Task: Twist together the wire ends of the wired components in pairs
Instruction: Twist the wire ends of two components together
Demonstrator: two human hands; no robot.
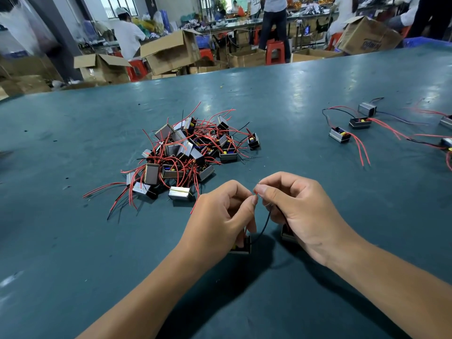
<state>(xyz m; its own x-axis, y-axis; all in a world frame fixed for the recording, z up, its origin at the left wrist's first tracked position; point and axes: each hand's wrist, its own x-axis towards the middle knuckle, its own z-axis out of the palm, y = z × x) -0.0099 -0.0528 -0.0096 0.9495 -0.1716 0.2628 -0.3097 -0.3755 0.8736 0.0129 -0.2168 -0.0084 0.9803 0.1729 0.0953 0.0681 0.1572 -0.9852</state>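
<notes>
Head view, left hand: the left hand (221, 216) has its fingers curled, thumb and forefinger pinching thin wire ends (255, 195) together at the fingertips.
Head view, right hand: the right hand (296, 211) is curled too, its thumb and forefinger nipping the same wire ends from the other side, so both hands meet at one spot above the table.
Black wire: a thin black lead (265, 225) hangs in a curve from the pinch down to a small dark block-shaped component with a metal frame (242, 245), which sits on the table beneath the left hand.
Second component: another small metal-framed component (287, 234) lies on the table, mostly hidden under the right hand.
Pile: a heap of similar small metal-framed components with red and black leads (186, 152) lies on the table beyond the hands, to the left.
Far right: several components with long red and black leads (352, 128) are spread out well apart from the pile.
Surface: a dark teal table (73, 241) carries everything.
Background: open cardboard boxes (168, 52), red plastic stools (275, 52) and people at benches.
</notes>
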